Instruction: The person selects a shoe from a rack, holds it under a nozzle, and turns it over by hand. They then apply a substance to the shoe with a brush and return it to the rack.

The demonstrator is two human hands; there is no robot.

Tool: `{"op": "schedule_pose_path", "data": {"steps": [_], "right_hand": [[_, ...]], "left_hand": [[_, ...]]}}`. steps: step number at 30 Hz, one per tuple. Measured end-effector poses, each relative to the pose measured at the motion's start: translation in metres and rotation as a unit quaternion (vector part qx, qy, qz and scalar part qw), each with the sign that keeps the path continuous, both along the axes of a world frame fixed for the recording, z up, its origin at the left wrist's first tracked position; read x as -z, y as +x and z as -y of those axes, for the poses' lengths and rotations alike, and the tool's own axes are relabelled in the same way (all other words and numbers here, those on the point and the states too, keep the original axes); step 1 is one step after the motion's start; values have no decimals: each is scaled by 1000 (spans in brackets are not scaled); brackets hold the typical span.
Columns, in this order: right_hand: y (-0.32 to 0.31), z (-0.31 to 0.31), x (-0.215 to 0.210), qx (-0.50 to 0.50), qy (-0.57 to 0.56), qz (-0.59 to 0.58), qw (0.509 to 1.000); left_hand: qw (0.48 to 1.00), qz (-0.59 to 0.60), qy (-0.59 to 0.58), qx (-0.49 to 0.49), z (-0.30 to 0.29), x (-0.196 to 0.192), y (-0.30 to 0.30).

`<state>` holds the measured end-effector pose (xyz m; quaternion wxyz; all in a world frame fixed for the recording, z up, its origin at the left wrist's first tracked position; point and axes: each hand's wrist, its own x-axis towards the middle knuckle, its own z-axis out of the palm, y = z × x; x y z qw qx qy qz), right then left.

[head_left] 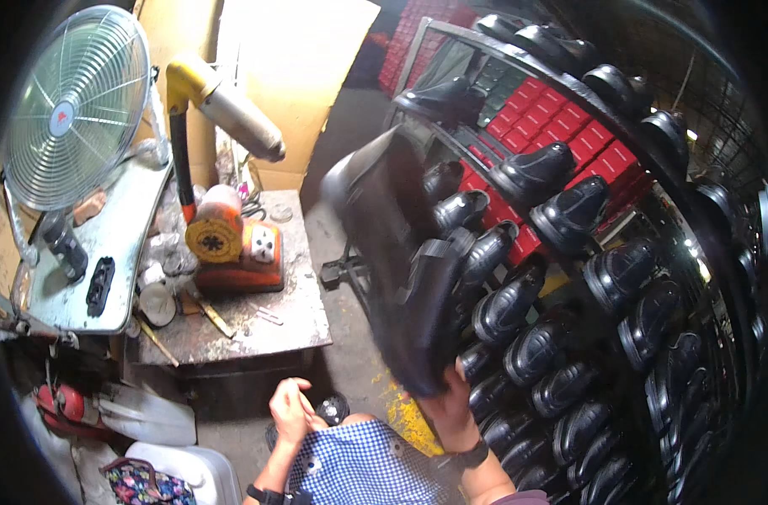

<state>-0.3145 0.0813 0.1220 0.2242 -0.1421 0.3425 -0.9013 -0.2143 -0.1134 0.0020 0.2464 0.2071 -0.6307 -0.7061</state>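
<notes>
My right hand (pixel 451 411) grips the lower end of a tall black boot (pixel 426 328). The boot is held up in front of the shoe rack and is smeared by motion. A second dark boot-like shape overlaps it above; I cannot tell whether it is a separate boot. My left hand (pixel 291 410) hovers over the left side of my lap, beside the blue-and-white checked apron (pixel 359 463). Its fingers are loosely bent and a little apart, with nothing seen in them.
On the right, a metal rack (pixel 519 57) carries several rows of black shoes (pixel 569 210), with red boxes (pixel 603 139) behind. A worktable (pixel 304 324) at front left bears an orange machine (pixel 241 261) with a heat-gun-like nozzle (pixel 241 118). A large fan (pixel 72 109) stands far left.
</notes>
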Motion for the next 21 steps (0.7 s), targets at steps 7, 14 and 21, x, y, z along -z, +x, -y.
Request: {"op": "schedule_pose_path", "data": {"steps": [7, 14, 21], "right_hand": [[-105, 75, -111, 286, 10, -162, 945], [-241, 134, -151, 455, 21, -70, 887], [-277, 102, -138, 168, 41, -85, 981]], "left_hand": [[922, -29, -385, 26, -40, 42, 17], [939, -1, -344, 6, -39, 46, 19], [938, 7, -347, 28, -38, 35, 14]]}}
